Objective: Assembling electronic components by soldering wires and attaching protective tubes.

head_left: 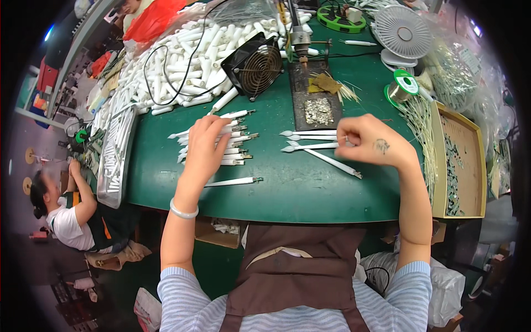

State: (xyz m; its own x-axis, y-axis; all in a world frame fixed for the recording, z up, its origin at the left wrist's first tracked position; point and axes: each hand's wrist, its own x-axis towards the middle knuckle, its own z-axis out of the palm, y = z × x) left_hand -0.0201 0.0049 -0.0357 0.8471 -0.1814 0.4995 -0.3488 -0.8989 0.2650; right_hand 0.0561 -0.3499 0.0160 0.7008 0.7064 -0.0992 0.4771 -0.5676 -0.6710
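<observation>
My left hand (206, 145) lies flat, fingers spread, on a row of white tubes with metal ends (237, 138) on the green table (287, 188). One more such tube (232, 181) lies alone just below that hand. My right hand (369, 141) is curled, its fingertips pinching the ends of two white pointed tubes (310, 134) that lie side by side. Another white tube (332, 162) lies slanted under that hand.
A big heap of white tubes (182, 61) and a small black fan (254, 65) fill the back left. A soldering stand with a dark tray (316, 94), a solder spool (404, 84), a white fan (402, 33) and a cardboard tray (462, 160) sit right. Another person (66, 210) sits at far left.
</observation>
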